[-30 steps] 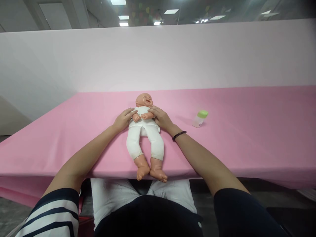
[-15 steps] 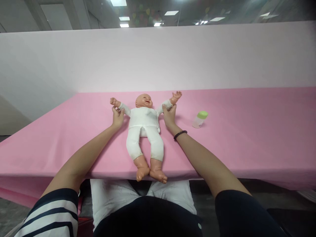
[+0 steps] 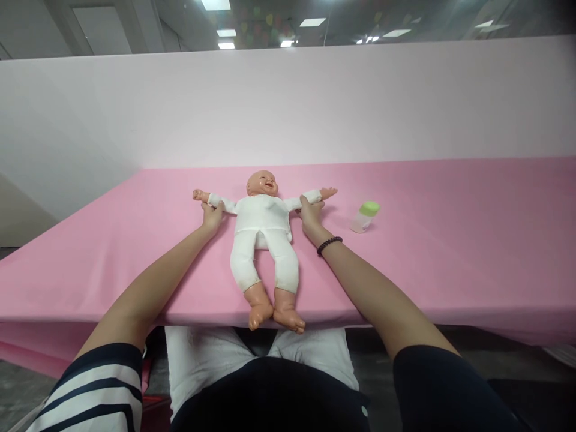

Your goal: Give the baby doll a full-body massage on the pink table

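Observation:
A baby doll (image 3: 263, 219) with a white cloth body lies on its back on the pink-covered table, its feet at the near edge and its head away from me. Both its arms stretch out sideways. My left hand (image 3: 212, 217) is closed round the doll's arm on the left, close to the wrist. On the other side my right hand (image 3: 311, 216), with a dark beaded bracelet above it, grips the other cloth arm. Some of my fingers are hidden beneath the doll's arms.
To the right of the doll stands a small clear bottle (image 3: 360, 222) with a green cap, a short way from my right hand. A white partition (image 3: 288, 108) rises behind the pink tablecloth (image 3: 450, 240). My legs are under the near edge.
The doll's arms have come down from a raised slant to nearly straight out sideways, with my hands still holding them. Its body and the bottle have stayed in place.

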### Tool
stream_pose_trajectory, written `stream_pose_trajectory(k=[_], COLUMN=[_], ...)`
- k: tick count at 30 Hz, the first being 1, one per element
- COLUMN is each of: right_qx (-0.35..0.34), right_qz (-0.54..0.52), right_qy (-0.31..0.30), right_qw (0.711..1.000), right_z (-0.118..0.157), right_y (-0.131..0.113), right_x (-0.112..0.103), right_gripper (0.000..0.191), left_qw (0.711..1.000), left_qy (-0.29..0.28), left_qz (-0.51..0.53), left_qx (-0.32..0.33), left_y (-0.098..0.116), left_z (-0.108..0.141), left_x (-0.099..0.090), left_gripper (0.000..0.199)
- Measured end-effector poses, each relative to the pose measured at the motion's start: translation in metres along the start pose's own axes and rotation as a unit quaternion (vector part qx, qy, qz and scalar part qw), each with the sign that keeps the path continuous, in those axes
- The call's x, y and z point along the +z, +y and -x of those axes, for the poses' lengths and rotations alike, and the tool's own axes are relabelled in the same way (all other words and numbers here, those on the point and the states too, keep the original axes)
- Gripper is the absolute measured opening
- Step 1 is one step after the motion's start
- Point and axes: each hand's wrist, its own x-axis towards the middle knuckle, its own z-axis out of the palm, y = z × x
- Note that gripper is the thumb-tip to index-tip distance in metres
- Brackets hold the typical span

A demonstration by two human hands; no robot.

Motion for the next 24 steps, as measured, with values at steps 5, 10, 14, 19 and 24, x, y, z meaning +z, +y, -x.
stream_pose_trajectory(k=[5, 10, 14, 19, 24], right_qx=[-0.123, -0.278, -0.420, -0.435, -0.259], right_qz=[0.024, 0.065, 0.134, 0.131, 0.037], right_qy=[-0.035, -0.181, -0.296, -0.299, -0.170], right_qw=[0.991, 0.941, 0.847, 0.839, 0.950], right_z=[0.018, 0.024, 0.015, 0.012, 0.022], right_y=[-0.020, -0.016, -0.011, -0.008, -0.010], right_x=[-0.001, -0.003, -0.004, -0.005, 0.003], right_gripper=[0.055, 0.040, 0.029, 0.031, 0.052], left_qw=[0.988, 0.912, 0.893, 0.894, 0.961], left_qy=[-0.075, -0.222, -0.238, -0.234, -0.136], left_qz=[-0.078, -0.239, -0.266, -0.267, -0.150], left_qx=[0.112, 0.248, 0.275, 0.273, 0.191], left_y=[0.022, 0.041, 0.045, 0.044, 0.034], left_z=[0.022, 0.039, 0.039, 0.039, 0.035], left_x=[0.008, 0.010, 0.007, 0.006, 0.011], left_gripper=[0.057, 0.037, 0.037, 0.037, 0.046])
